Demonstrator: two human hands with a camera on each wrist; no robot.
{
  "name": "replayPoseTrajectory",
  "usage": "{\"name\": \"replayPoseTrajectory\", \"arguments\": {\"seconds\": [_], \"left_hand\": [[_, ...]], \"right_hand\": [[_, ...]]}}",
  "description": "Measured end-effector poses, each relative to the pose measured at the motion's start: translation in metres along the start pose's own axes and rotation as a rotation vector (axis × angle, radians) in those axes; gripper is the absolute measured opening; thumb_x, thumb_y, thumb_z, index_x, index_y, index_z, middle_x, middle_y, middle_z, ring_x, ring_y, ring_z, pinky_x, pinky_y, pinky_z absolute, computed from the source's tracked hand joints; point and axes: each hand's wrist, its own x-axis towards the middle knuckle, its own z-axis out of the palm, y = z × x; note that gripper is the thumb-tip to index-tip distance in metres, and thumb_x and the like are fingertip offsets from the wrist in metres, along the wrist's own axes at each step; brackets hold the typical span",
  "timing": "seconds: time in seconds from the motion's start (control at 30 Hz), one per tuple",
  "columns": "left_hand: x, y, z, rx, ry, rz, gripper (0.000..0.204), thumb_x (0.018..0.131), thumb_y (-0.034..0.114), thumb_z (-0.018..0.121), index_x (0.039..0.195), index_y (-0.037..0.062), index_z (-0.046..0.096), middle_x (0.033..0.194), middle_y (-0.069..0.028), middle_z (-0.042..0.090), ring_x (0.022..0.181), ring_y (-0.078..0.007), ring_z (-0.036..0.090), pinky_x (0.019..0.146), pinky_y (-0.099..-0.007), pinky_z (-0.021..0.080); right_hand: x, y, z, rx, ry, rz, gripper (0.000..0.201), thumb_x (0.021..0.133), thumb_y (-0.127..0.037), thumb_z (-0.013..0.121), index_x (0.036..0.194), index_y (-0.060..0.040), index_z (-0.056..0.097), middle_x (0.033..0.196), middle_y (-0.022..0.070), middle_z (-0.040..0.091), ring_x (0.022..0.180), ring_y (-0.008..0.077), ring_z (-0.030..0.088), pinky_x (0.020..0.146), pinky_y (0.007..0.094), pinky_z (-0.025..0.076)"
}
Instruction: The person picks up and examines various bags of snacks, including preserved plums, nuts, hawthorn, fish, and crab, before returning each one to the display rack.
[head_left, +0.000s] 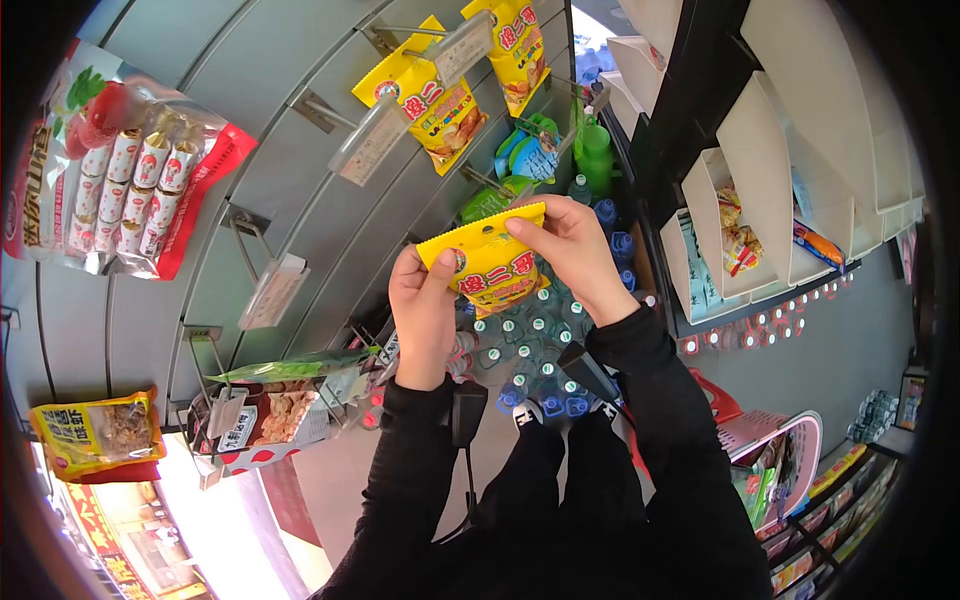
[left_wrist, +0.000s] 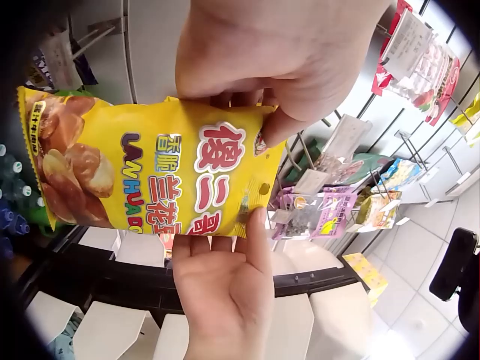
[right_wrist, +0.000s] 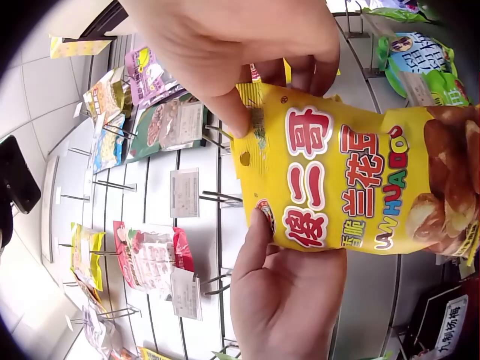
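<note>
Both hands hold a yellow snack bag of lanhuadou beans by its top edge, in front of the body. My left hand pinches the top left corner, thumb on the printed front and fingers behind. At the other top corner, my right hand pinches the bag the same way. The left wrist view shows the bag's front, with red-and-white lettering and a picture of beans. A small hang hole in its top strip lies between the two thumbs. Behind the bag, the fingers are partly hidden.
Matching yellow bags hang on hooks beyond the hands. At left, a red-edged candy pack hangs on the slatted wall. Bottles stand on the floor near the feet. White shelf bins and a pink basket are at right.
</note>
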Motion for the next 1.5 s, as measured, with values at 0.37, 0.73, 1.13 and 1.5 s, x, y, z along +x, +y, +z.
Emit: {"name": "replayPoseTrajectory", "arguments": {"seconds": [0.37, 0.73, 1.13, 1.5], "left_hand": [[-0.006, 0.002, -0.004, -0.018, 0.031, -0.1, 0.007, 0.081, 0.002, 0.05, 0.087, -0.0003, 0.05, 0.086, -0.0075, 0.057, 0.081, -0.0124, 0.054, 0.074, -0.026, 0.042], [0.004, -0.004, -0.018, 0.031, -0.004, -0.333, 0.009, 0.079, 0.002, 0.051, 0.086, -0.0017, 0.05, 0.083, -0.0102, 0.058, 0.076, -0.0158, 0.058, 0.067, -0.0271, 0.047], [0.01, 0.0, -0.01, -0.047, -0.026, -0.312, 0.011, 0.079, 0.003, 0.051, 0.088, -0.0022, 0.049, 0.083, -0.0091, 0.058, 0.075, -0.0163, 0.058, 0.068, -0.0285, 0.047], [0.078, -0.001, 0.045, -0.188, -0.102, 0.201, 0.009, 0.079, 0.003, 0.054, 0.086, -0.0004, 0.051, 0.082, -0.0071, 0.059, 0.072, -0.0107, 0.056, 0.067, -0.0236, 0.046]], "right_hand": [[-0.003, 0.005, -0.002, -0.109, -0.034, 0.072, 0.013, 0.076, -0.008, 0.06, 0.084, 0.0023, 0.058, 0.075, 0.0023, 0.06, 0.069, 0.0051, 0.054, 0.06, 0.0201, 0.043], [-0.005, 0.015, -0.021, -0.042, -0.057, 0.383, 0.018, 0.077, -0.014, 0.06, 0.088, 0.0002, 0.059, 0.077, 0.0028, 0.059, 0.064, 0.0058, 0.054, 0.052, 0.0185, 0.041], [-0.002, -0.005, -0.015, -0.007, -0.065, 0.374, 0.019, 0.078, -0.016, 0.059, 0.088, 0.0011, 0.057, 0.079, 0.0036, 0.059, 0.072, 0.0096, 0.057, 0.06, 0.0226, 0.046], [0.085, -0.052, -0.02, -0.253, -0.102, -0.004, 0.023, 0.079, -0.017, 0.057, 0.092, 0.0024, 0.054, 0.081, 0.0041, 0.059, 0.073, 0.0075, 0.054, 0.064, 0.0204, 0.041]]}}
